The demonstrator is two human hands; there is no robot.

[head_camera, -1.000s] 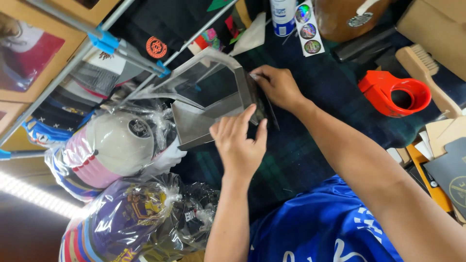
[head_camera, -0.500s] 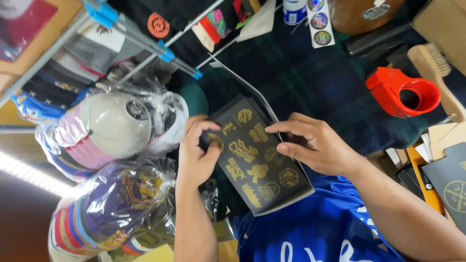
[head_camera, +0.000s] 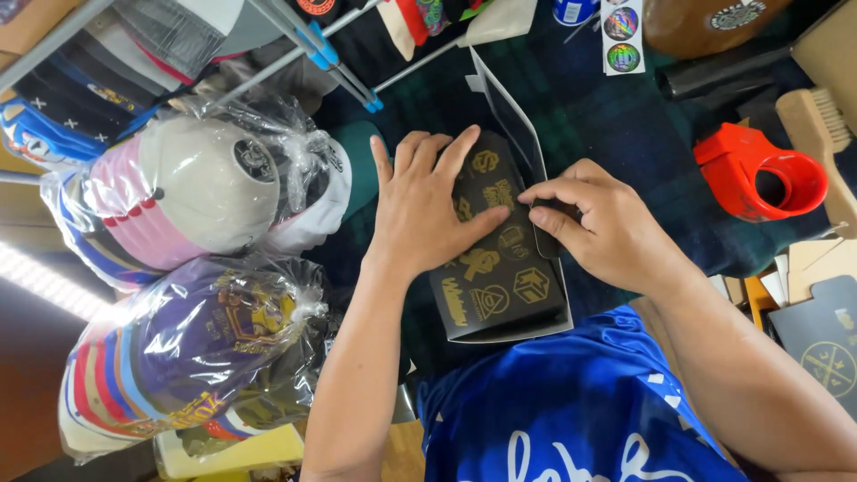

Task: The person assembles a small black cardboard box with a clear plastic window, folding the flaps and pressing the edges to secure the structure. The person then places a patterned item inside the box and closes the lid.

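A flat black cardboard box [head_camera: 500,277] printed with gold emblems lies on the dark plaid table cover [head_camera: 616,116] in front of me. My left hand [head_camera: 427,203] presses flat on its upper left part, fingers spread. My right hand [head_camera: 596,223] pinches a flap at the box's right edge between thumb and fingertips. One grey-lined flap [head_camera: 511,116] sticks up beyond the box toward the far side.
Caps wrapped in clear plastic [head_camera: 187,187] are stacked at the left, with another bagged stack [head_camera: 178,348] below. A red tape dispenser [head_camera: 759,174], a wooden brush [head_camera: 817,134], round holographic stickers [head_camera: 622,40] and black printed cards [head_camera: 821,339] lie at the right. Blue-clipped rack rods [head_camera: 312,54] cross the top.
The box was open and held up a second ago; it now lies folded flat nearer my body. My left hand moved onto its top and my right hand onto its right flap.
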